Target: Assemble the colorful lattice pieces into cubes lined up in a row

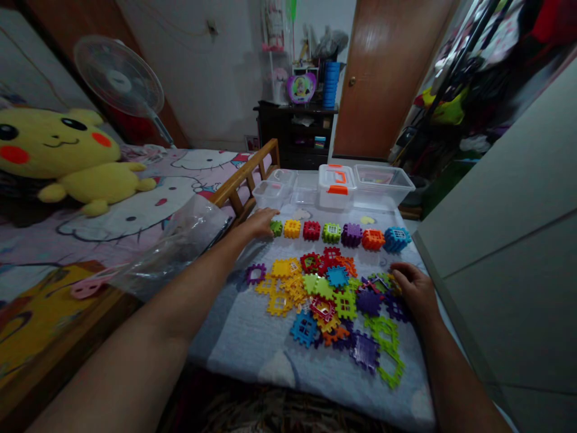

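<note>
My left hand is at the left end of a row of stacked plastic building tiles, its fingers closed around a green stack. Beside it in the row stand a yellow stack, a red stack, a light green stack, a purple stack, an orange stack and a blue stack. Curled at the right edge of a loose pile of notched tiles is my right hand. Its fingertips touch the pile; what they pinch is partly hidden.
Clear plastic boxes and a lidded box with orange latches line the table's far edge. A wooden bed rail borders the left, with a plastic bag near it. A white cabinet flanks the right side.
</note>
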A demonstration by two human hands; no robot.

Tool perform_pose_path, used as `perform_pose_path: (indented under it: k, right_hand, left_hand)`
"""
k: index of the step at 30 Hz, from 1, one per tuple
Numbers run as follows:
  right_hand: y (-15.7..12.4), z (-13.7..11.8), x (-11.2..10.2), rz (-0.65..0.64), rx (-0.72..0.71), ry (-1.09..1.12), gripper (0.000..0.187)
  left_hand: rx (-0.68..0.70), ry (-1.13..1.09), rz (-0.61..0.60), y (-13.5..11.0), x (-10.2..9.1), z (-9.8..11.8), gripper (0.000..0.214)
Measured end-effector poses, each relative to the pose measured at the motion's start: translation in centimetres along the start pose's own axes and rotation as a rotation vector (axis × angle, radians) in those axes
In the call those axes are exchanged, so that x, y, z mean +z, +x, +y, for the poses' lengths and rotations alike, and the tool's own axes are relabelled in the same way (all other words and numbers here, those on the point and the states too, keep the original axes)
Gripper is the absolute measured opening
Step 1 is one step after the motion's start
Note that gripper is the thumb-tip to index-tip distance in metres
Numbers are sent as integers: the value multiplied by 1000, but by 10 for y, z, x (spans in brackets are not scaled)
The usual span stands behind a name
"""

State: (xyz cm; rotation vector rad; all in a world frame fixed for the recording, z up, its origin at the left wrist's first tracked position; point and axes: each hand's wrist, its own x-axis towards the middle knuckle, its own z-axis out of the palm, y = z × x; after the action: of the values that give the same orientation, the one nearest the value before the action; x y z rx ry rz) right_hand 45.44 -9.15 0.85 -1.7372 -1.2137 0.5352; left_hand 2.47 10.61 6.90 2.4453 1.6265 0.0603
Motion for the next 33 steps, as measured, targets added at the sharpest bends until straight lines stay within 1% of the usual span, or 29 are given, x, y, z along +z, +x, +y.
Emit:
perform_pose_path:
  k: [3, 5, 6, 8, 10, 12, 13, 15, 18, 22, 25, 29, 31, 33]
  right_hand:
    - [0, 0, 0, 4, -11, 15, 36]
    - [0, 0, 0, 5, -20, 22, 35]
    - [1, 1, 0, 6, -23, 22, 35]
    - [1, 1, 0, 3, -29, 16, 35]
    - [2, 1, 0, 4, -31, 7, 35]
    - [2, -1, 0, 9, -32, 3, 34]
    - [2, -1, 0, 12, -36, 2, 34]
    - [1, -3, 0, 20, -47, -3, 34]
    - [1, -4, 0, 29, -53, -19, 35]
    - [1, -3, 0, 29, -38, -27, 36]
    - [2, -2, 0, 28, -34, -9, 36]
    - [3, 1, 0, 32, -33, 2, 35]
    - [3, 1, 1, 37, -22, 1, 35]
    - [3, 1, 1, 33, -9, 5, 35]
  left_hand:
    - [25, -47, 112, -21, -8, 2, 67]
    - [33, -83, 163, -43, -9, 2, 56]
    - [31, -103, 169, -56, -9, 2, 50]
    - [45, -151, 131, -85, -5, -1, 38]
    - [74, -222, 51, -113, 2, -4, 31]
    - [81, -302, -19, -136, 10, -7, 33]
    - [71, -334, -52, -145, 14, -8, 38]
    - [49, -365, -86, -156, 21, -9, 49]
    - [41, -350, -79, -160, 30, -9, 54]
    - [50, -293, -43, -158, 38, -8, 46]
    - [48, -272, -30, -157, 38, -8, 42]
    - [14, -301, 0, -155, 27, -2, 44]
    - [11, -328, 40, -153, 18, 7, 45]
    - [46, -352, 75, -150, 10, 22, 44]
